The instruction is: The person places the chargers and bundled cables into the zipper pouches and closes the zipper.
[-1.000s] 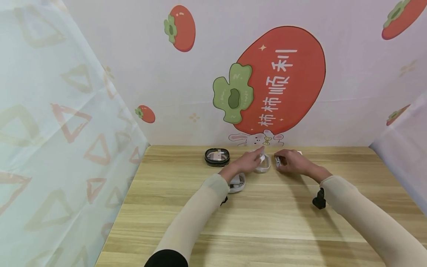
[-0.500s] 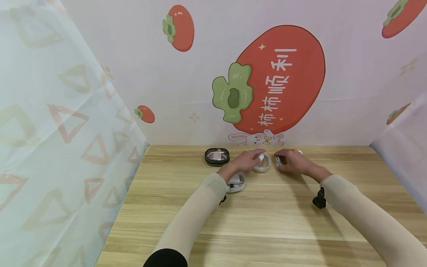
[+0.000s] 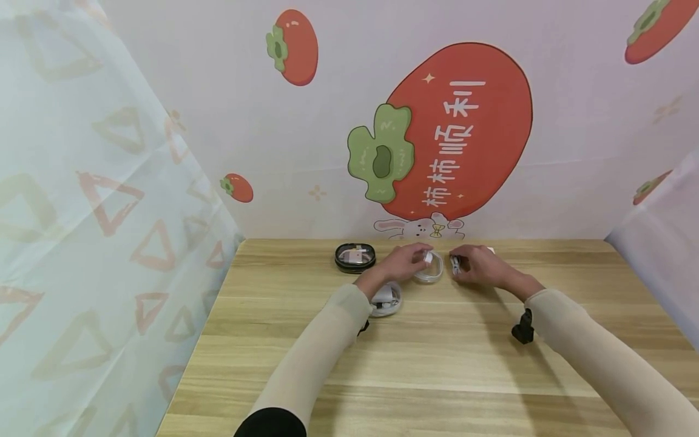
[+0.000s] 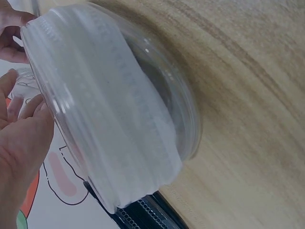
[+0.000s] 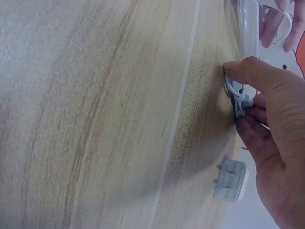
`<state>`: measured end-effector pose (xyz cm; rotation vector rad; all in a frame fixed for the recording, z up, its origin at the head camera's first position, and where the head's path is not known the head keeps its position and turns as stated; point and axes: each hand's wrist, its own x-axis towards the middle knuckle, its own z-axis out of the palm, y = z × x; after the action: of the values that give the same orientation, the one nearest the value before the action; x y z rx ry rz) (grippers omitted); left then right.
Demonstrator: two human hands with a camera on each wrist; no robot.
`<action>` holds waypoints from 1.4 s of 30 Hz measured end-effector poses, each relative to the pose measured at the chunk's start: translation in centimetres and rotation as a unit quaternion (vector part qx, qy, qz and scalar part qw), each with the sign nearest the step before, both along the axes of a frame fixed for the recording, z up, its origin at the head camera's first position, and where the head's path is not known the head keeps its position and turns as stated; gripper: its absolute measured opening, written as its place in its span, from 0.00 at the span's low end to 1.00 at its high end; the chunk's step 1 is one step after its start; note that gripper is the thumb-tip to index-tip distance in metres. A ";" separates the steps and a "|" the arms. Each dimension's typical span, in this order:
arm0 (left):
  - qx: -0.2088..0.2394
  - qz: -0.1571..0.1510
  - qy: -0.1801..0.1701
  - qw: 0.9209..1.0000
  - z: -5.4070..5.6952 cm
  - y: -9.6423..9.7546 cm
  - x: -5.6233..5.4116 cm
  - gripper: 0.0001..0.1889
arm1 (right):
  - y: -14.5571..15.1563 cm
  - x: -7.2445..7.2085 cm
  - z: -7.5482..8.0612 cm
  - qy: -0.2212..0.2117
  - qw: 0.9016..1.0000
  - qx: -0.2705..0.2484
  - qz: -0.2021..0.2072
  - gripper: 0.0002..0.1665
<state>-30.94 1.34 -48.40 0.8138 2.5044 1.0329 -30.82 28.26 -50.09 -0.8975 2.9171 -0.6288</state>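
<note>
My left hand [image 3: 404,262] reaches over a clear round case [image 3: 434,276] near the back of the table. Its thumb and fingers curl at the case's upper edge, around a small white piece [image 3: 428,257] there. To the right, my right hand [image 5: 281,124] pinches a small bundle of white cable [image 5: 237,98] between thumb and fingertips, close over the wood. A white charger plug [image 5: 231,180] lies beside that hand, mostly hidden behind it in the head view. Below my left wrist sits another clear round case [image 3: 386,300] with a white charger and cable inside.
A black-rimmed oval case [image 3: 355,258] with a pale plug and cable stands left of my left hand. The wooden table [image 3: 437,364] meets a printed backdrop [image 3: 306,139] just behind the cases. A patterned sheet [image 3: 109,255] borders it on the left.
My left hand has drawn slightly back and left, its fingers lower at the round case, leaving more of the case in view. My right hand keeps its pinch on the cable.
</note>
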 end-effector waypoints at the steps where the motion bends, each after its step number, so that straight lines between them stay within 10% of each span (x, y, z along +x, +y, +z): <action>1: -0.001 0.000 0.002 1.000 0.1 0.0 0.0 0.26 | 0.0 0.1 0.0 0.000 1.000 -0.002 0.000 0.34; 42: 0.055 0.033 -0.024 0.998 -0.8 -0.8 -0.3 0.23 | -4.1 0.0 1.0 -0.050 0.991 -0.124 0.010 0.33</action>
<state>-31.22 0.49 -49.17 0.7313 2.4675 1.2072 -30.82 24.17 -49.04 -0.8845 2.7787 -1.0202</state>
